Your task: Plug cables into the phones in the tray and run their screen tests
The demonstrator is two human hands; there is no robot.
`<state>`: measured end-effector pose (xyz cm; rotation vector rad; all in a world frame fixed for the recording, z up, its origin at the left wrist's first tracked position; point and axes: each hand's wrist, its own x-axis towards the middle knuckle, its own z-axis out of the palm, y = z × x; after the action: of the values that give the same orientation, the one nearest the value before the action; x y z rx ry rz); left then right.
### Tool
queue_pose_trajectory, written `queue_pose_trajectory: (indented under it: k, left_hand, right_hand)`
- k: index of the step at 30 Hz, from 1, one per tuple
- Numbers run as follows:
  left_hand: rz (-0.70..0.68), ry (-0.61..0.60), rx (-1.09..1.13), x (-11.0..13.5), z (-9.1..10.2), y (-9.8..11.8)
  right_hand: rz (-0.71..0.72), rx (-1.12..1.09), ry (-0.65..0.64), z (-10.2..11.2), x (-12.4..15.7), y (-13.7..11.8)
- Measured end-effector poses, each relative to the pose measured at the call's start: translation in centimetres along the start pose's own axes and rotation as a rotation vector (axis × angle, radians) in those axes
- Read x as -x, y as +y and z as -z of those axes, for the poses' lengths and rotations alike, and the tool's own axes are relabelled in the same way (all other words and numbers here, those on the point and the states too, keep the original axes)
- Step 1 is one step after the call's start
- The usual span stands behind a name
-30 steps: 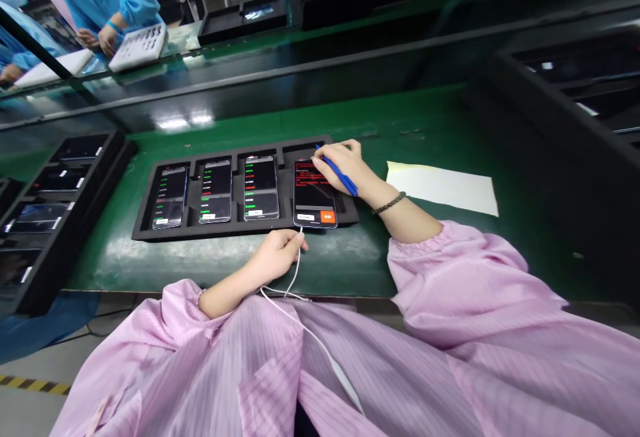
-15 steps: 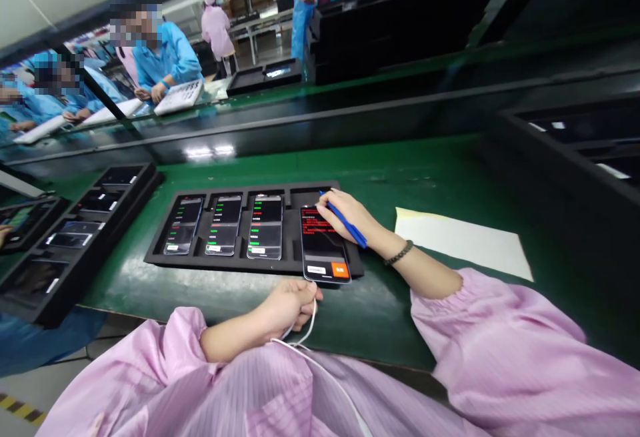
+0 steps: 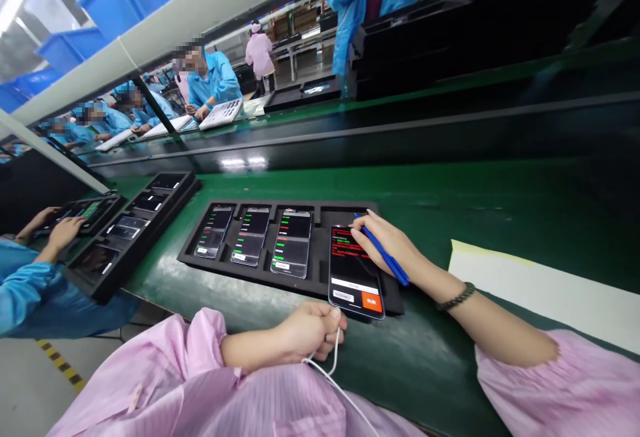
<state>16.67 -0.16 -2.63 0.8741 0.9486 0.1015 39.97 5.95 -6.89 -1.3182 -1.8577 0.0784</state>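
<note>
My left hand [image 3: 314, 331] is closed round a white cable [image 3: 345, 397], just below the lower edge of a smartphone [image 3: 353, 270]. The cable's tip is hidden by my fingers, so I cannot tell whether it is plugged in. Red text, a white bar and an orange button show on this phone, which rests partly over the right end of a black foam tray [image 3: 320, 265]. In my right hand [image 3: 387, 240] is a blue pen [image 3: 384, 250], slanting across the palm, with the fingers at the phone's upper right side. Three other phones [image 3: 293, 242] lie in the tray's slots.
A sheet of white paper [image 3: 545, 287] lies to the right on the green bench [image 3: 420, 183]. Left stands another black tray [image 3: 150, 220] with several phones, beside a co-worker's hands [image 3: 65, 230]. A dark ledge [image 3: 300, 137] runs behind; co-workers sit beyond it.
The view has swung left, so the bench things sit farther right in the picture. On the phone, a white bar and some green text have appeared. Both hands keep their holds.
</note>
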Motion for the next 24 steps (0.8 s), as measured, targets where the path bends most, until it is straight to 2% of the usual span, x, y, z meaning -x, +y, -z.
queue_pose_trajectory:
  k: [10, 14, 16, 20, 22, 24]
  left_hand:
    - [0.101, 0.059, 0.139, -0.4, 0.2, 0.4]
    - [0.208, -0.102, 0.206, -0.3, 1.5, 1.1]
    - [0.203, -0.158, 0.263, 0.4, 2.5, 1.1]
    - [0.087, -0.102, 0.280, 3.1, 4.7, 0.3]
    - [-0.059, -0.021, 0.215, 5.1, 5.8, 0.0]
    - [-0.261, 0.007, 0.081, 7.4, 7.0, 0.2]
  right_hand:
    - [-0.110, -0.090, 0.006, -0.2, 0.1, 0.0]
    - [-0.186, -0.109, 0.009, -0.2, 0.3, -0.2]
    - [-0.259, -0.132, 0.035, 0.1, 0.6, -0.3]
    - [-0.468, -0.133, 0.305, 1.3, 0.8, -0.4]
    - [-0.518, -0.085, 0.393, 1.8, 0.7, -0.3]
    - [-0.564, -0.032, 0.415, 2.2, 0.4, -0.4]
